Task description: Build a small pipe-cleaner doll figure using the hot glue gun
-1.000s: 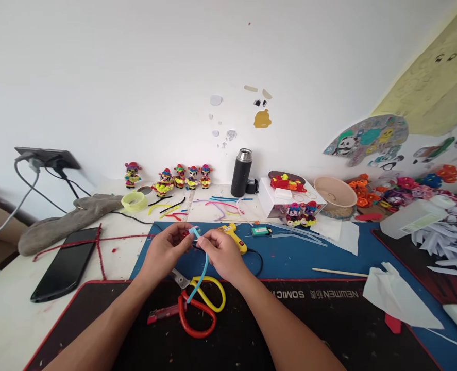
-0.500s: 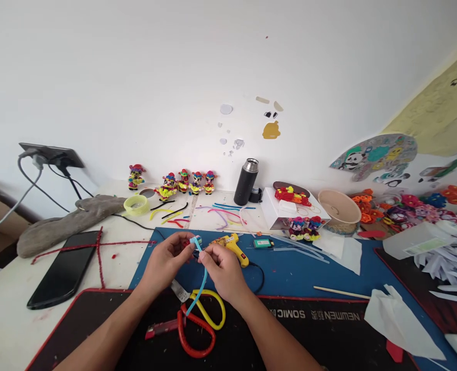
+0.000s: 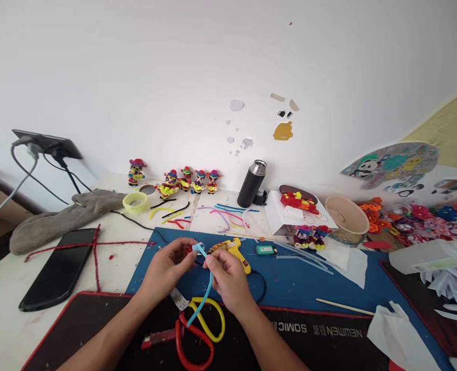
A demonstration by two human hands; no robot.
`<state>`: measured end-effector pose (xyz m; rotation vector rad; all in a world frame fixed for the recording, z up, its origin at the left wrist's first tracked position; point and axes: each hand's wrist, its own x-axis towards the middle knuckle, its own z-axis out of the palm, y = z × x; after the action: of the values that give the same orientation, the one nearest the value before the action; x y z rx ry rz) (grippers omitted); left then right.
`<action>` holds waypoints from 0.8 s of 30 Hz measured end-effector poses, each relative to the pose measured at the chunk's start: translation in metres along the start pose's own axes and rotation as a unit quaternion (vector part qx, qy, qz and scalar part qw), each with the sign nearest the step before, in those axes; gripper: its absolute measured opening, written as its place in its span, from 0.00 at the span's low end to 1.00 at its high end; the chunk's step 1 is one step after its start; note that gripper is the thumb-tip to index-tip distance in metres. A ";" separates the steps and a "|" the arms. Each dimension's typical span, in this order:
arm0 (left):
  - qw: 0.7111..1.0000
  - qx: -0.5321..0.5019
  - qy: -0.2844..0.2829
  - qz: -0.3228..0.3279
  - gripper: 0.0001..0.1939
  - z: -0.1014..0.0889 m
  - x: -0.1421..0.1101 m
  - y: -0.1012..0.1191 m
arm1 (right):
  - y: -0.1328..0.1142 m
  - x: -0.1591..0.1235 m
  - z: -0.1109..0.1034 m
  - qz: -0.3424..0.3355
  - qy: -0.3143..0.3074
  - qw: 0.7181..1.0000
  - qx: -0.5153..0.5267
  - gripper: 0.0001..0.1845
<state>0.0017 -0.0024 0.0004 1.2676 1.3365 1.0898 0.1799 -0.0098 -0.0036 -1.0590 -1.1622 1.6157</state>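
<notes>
A light blue pipe cleaner (image 3: 208, 288) runs from a small figure piece down over the scissors. My left hand (image 3: 170, 264) is closed on that piece, mostly hidden by the fingers, with bits of red, white and dark showing. Finger and thumb of my right hand (image 3: 226, 275) pinch the pipe cleaner close beside it. Below the hands lie scissors (image 3: 222, 322) with one red and one yellow handle, on top of a red utility knife (image 3: 159, 338). Just behind my right hand rests a yellow glue gun (image 3: 239, 253).
Several small pipe-cleaner dolls (image 3: 170, 184) stand along the wall. Loose pipe cleaners (image 3: 236, 208), a black flask (image 3: 252, 185) and a white box (image 3: 276, 211) are behind the blue mat (image 3: 290, 281). At left are a phone (image 3: 56, 273) and driftwood (image 3: 66, 216).
The view has shifted slightly. My right hand has drawn a little away from my left, and the light blue pipe cleaner now slants rightward out of the piece.
</notes>
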 end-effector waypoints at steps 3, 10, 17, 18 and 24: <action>1.000 -0.001 0.001 -0.013 0.24 0.000 0.000 0.003 | 0.001 -0.001 0.000 0.000 0.001 1.000 -0.015 0.28; 1.000 0.004 0.006 -0.021 0.24 0.001 0.001 -0.003 | 0.008 -0.002 0.002 -0.001 -0.002 0.999 -0.048 0.27; 1.000 0.014 0.010 -0.017 0.23 0.001 0.001 -0.011 | 0.013 -0.003 0.004 0.008 -0.007 0.999 -0.045 0.25; 1.000 0.016 0.011 -0.017 0.23 0.001 0.001 -0.011 | 0.013 -0.003 0.004 0.009 -0.009 0.999 -0.044 0.25; 0.999 0.007 0.011 -0.029 0.24 0.001 0.001 -0.004 | 0.012 -0.004 0.006 0.010 -0.008 0.999 -0.044 0.25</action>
<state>0.0020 -0.0016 -0.0041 1.2218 1.3917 1.0581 0.1738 -0.0175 -0.0129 -1.1190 -1.2465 1.6036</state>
